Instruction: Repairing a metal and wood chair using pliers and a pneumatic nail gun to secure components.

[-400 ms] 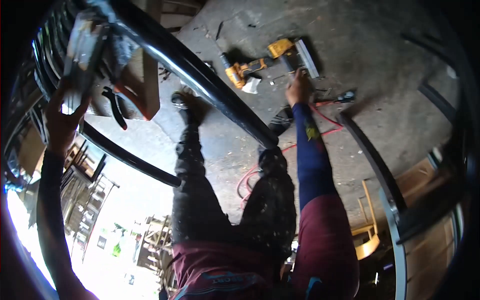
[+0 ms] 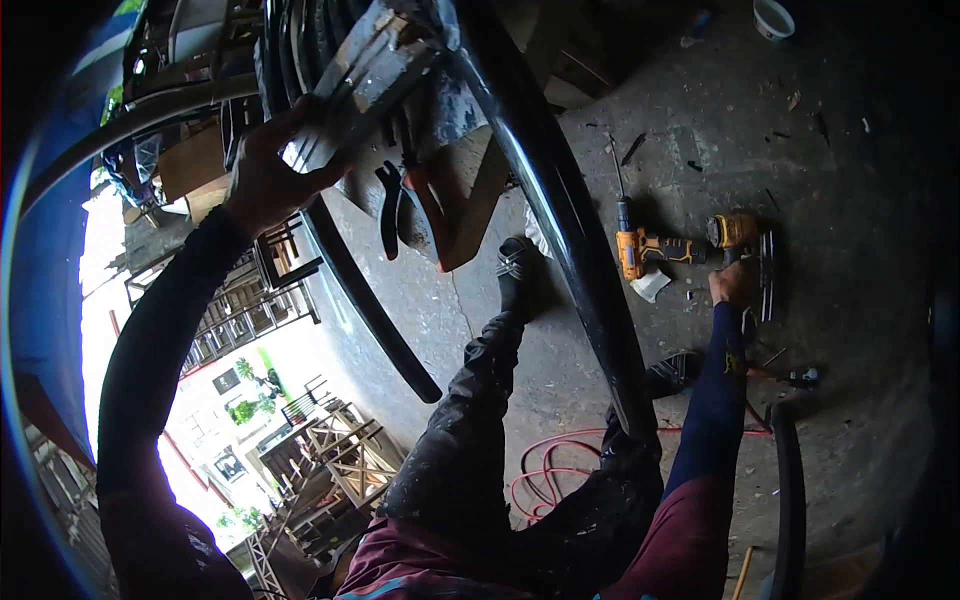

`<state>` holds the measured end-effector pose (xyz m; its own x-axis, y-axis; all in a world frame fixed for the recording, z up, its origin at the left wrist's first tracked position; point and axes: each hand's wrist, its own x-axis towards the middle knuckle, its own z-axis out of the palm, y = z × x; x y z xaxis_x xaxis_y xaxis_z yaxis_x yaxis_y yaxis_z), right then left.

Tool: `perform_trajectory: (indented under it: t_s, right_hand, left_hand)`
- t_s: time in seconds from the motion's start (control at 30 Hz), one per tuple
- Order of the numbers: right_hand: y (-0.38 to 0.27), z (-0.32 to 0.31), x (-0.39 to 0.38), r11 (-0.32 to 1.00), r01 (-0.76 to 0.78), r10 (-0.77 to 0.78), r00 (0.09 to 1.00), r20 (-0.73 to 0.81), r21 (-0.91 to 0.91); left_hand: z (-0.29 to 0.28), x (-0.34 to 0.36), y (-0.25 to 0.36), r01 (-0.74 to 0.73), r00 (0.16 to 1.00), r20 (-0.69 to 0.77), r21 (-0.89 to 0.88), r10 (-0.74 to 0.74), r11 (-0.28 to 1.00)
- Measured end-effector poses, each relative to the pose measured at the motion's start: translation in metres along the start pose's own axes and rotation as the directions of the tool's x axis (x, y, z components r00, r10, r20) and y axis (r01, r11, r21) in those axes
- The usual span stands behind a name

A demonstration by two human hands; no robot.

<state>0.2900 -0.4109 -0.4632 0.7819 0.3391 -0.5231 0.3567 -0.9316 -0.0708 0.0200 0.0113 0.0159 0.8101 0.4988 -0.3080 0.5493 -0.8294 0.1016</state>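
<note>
My left hand (image 2: 268,172) is wrapped round the end of a grey, paint-worn flat bar (image 2: 365,85) at the upper left. Beside that bar hang pliers (image 2: 388,212) with a black and an orange handle, their jaws partly hidden. On the concrete floor at the right, my right hand (image 2: 735,283) grips the handle of a yellow-and-black nail gun (image 2: 736,230). Its long silver magazine lies along the far side of the hand. An orange cordless drill (image 2: 640,250) with a long bit rests just left of the nail gun.
A thick glossy black tube (image 2: 560,215) slants between my arms, down to my knee. Another black curved tube (image 2: 365,300) hangs below my left hand. A red hose (image 2: 545,465) coils by my feet. A dark curved piece (image 2: 789,500) stands at the lower right. Wooden frames (image 2: 345,450) are stacked at the lower left.
The view has swung, so the scene sits further right in it. My right hand has come from the near end of the nail gun's handle to a grip on it. My left hand keeps its hold.
</note>
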Motion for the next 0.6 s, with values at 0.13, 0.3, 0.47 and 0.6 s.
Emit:
perform_trajectory:
  t_s: [0.13, 0.3, 0.47, 0.6]
  right_hand:
    - [-0.001, -0.069, -0.003, 0.992, 0.016, -0.023, 0.998, 0.057, 0.125]
    - [0.004, -0.200, -0.048, 0.917, 0.062, -0.083, 0.996, 0.036, 0.395]
    - [-0.073, -0.418, -0.142, 0.604, -0.076, -0.225, 0.939, 0.261, 0.793]
    - [-0.179, -0.564, -0.194, 0.523, 0.056, -0.457, 0.861, 0.224, 0.851]
  left_hand:
    - [0.003, -0.011, -0.023, -0.054, 0.994, -0.102, -0.128, 0.041, 0.990]
    - [0.027, -0.017, -0.020, 0.090, 0.964, -0.232, -0.180, -0.132, 0.979]
    - [0.016, -0.019, -0.017, 0.253, 0.955, -0.115, -0.171, -0.275, 0.952]
    - [0.022, -0.010, -0.004, 0.276, 0.959, -0.003, -0.238, -0.285, 0.931]
